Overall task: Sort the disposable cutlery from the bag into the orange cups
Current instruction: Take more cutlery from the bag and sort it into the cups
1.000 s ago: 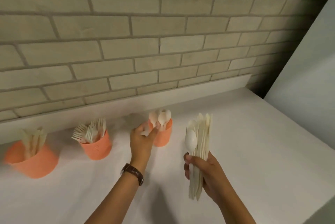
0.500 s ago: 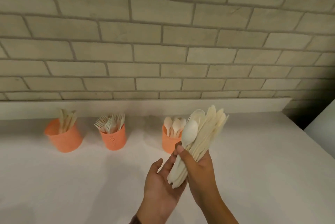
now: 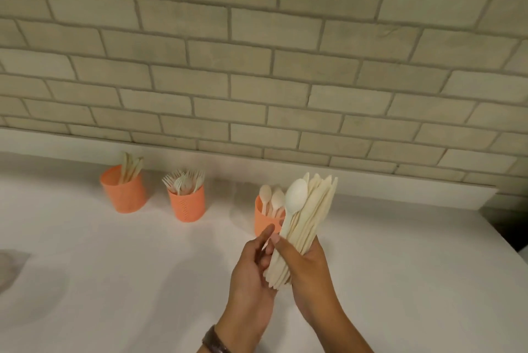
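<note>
My right hand point(image 3: 307, 269) grips a thick bundle of cream disposable cutlery point(image 3: 310, 215), a white spoon on top, heads pointing up. My left hand point(image 3: 251, 275) is beside it, fingers touching the lower handles of the bundle, thumb raised near the spoon's stem. Three orange cups stand along the wall: the left cup point(image 3: 123, 192) holds knives, the middle cup point(image 3: 187, 204) holds forks, and the right cup point(image 3: 264, 222) holds spoons, partly hidden behind the bundle. No bag is in view.
A white counter point(image 3: 114, 267) runs under a brick wall with a white ledge point(image 3: 400, 192). The counter's right edge drops off at the far right. A grey blurred shape point(image 3: 8, 264) lies at the left border.
My left hand left the spoon cup, came back to the bundle and now touches its handles. The view swung left and closer, so the cups shifted right in frame.
</note>
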The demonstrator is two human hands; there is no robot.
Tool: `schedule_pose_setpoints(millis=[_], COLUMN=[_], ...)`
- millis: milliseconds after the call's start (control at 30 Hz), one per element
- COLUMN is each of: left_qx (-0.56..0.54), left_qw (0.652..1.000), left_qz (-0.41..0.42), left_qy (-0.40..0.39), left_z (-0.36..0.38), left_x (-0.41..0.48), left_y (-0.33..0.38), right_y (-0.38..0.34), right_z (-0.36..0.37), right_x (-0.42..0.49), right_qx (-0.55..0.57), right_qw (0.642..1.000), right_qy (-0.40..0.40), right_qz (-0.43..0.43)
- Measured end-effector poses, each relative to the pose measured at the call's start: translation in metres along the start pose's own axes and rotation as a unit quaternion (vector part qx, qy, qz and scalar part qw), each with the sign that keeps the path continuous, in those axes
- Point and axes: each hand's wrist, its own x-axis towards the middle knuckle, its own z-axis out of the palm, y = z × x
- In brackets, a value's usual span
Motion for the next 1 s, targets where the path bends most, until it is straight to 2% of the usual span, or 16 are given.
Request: schedule_pose_setpoints(millis=[67,133,200,267,367,533,667,733,800,900,1000], left_qx=[0.126,0.258,0.349,0.390,0.412,0.457,0.420,0.372,0.333,0.330,0.391], left_qw=[0.987,0.951,0.917,0.898,0.894,0.878,0.898,0.919,0.924,0.904,0.873], left_qz=[0.098,0.169,0.194,0.200,0.174,0.108,0.084,0.119,0.188,0.270,0.286], left_qy=[0.005,0.006,-0.014,-0.030,-0.024,-0.089,-0.103,-0.062,-0.013,0.030,0.053], left_z=[-0.003,-0.008,-0.011,-0.013,-0.017,-0.016,-0.012,-0.008,-0.005,0.000,-0.005], left_x=[-0.006,-0.007,-0.006,-0.002,0.013,0.029,0.043,0.060,0.084,0.121,0.153], left_y=[0.000,0.005,0.012,0.018,0.022,0.022,0.034,0.046,0.059,0.065,0.052], right_y=[0.000,0.000,0.000,0.002,0.008,0.018,0.020,0.020,0.021,0.020,0.017], right_z=[-0.007,-0.011,-0.013,-0.014,-0.018,-0.033,-0.046,-0.052,-0.054,-0.054,-0.049], right_x=[-0.002,-0.004,-0.008,-0.011,-0.012,-0.019,-0.023,-0.023,-0.022,-0.020,-0.017], right_qx=[0.010,0.024,0.029,0.018,-0.008,-0.001,0.015,0.021,0.027,0.046,0.052], right_qw=[1.000,0.998,0.997,0.997,0.998,0.997,0.994,0.992,0.991,0.990,0.991], right_qy=[-0.025,-0.051,-0.067,-0.071,-0.053,-0.026,-0.001,0.027,0.049,0.062,0.058], right_qz=[0.012,0.016,0.011,0.010,0.022,0.075,0.107,0.119,0.123,0.117,0.107])
